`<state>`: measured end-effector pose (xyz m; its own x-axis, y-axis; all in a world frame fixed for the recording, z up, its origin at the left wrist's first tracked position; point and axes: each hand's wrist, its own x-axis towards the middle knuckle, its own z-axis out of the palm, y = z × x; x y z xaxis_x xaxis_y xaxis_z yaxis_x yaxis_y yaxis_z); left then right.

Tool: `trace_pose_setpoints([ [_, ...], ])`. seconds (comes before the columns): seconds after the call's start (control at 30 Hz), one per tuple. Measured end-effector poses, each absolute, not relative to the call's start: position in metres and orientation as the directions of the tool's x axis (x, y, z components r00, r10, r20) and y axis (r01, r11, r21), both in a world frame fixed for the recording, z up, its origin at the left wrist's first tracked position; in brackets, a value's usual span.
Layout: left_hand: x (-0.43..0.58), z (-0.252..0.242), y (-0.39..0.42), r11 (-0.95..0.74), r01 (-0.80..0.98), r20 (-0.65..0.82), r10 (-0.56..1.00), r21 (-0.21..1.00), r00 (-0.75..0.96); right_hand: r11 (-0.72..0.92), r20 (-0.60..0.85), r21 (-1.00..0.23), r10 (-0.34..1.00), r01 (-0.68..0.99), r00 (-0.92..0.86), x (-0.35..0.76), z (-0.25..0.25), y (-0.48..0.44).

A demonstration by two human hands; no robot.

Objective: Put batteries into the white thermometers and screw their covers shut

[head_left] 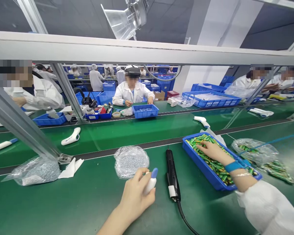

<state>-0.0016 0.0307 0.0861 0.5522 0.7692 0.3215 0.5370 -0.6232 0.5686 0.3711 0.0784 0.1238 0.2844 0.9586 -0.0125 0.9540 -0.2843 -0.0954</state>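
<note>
left hand [134, 199] w/ white device [150, 184], blue end [154, 172] up-rt

Left hand [134, 199] grips a white handheld device [150, 182] with a blue end at the green bench's [63, 209] front edge; right hand [214, 151] rests open on green batteries [210, 160] in a blue tray [201, 163]; black electric screwdriver [172, 173] lies between
</note>
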Motion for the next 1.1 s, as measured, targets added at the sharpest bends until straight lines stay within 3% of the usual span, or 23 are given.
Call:
trace_pose_setpoints([
  [0.1,-0.009,0.094,0.024,-0.751,0.249,0.672,0.660,0.612,0.336,-0.363,-0.056,-0.101,0.932,0.926,0.359,0.382,0.108,0.089],
  [0.2,-0.011,0.097,0.018,-0.754,0.114,0.744,0.657,0.647,0.121,-0.370,-0.059,-0.133,0.929,0.919,0.366,0.381,0.100,0.091],
  [0.27,-0.012,0.097,0.018,-0.648,0.005,0.648,0.761,0.762,0.017,-0.359,-0.035,-0.168,0.933,0.918,0.358,0.379,0.098,0.090],
  [0.33,-0.013,0.096,0.021,-0.463,-0.151,0.458,0.886,0.874,-0.066,-0.351,0.000,-0.199,0.934,0.915,0.358,0.379,0.095,0.089],
  [0.4,-0.012,0.097,0.027,-0.292,-0.291,0.270,0.956,0.911,-0.112,-0.352,0.031,-0.224,0.929,0.909,0.368,0.379,0.091,0.089],
  [0.47,-0.010,0.100,0.032,-0.214,-0.388,0.171,0.975,0.897,-0.144,-0.354,0.053,-0.249,0.925,0.902,0.377,0.379,0.088,0.089],
  [0.6,-0.002,0.110,0.036,-0.205,-0.485,0.114,0.971,0.850,-0.210,-0.327,0.094,-0.307,0.924,0.894,0.370,0.375,0.087,0.088],
  [0.77,-0.005,0.104,0.041,-0.105,-0.396,0.034,0.983,0.912,-0.182,-0.209,0.241,-0.377,0.918,0.902,0.314,0.360,0.099,0.080],
  [0.9,-0.007,0.098,0.045,-0.028,-0.364,-0.013,0.994,0.931,-0.110,0.004,0.399,-0.472,0.893,0.882,0.209,0.320,0.117,0.072],
  [1.1,0.002,0.110,0.041,-0.078,-0.359,0.083,0.997,0.930,-0.001,0.350,0.482,-0.618,0.876,0.704,-0.012,0.222,0.153,0.045],
])
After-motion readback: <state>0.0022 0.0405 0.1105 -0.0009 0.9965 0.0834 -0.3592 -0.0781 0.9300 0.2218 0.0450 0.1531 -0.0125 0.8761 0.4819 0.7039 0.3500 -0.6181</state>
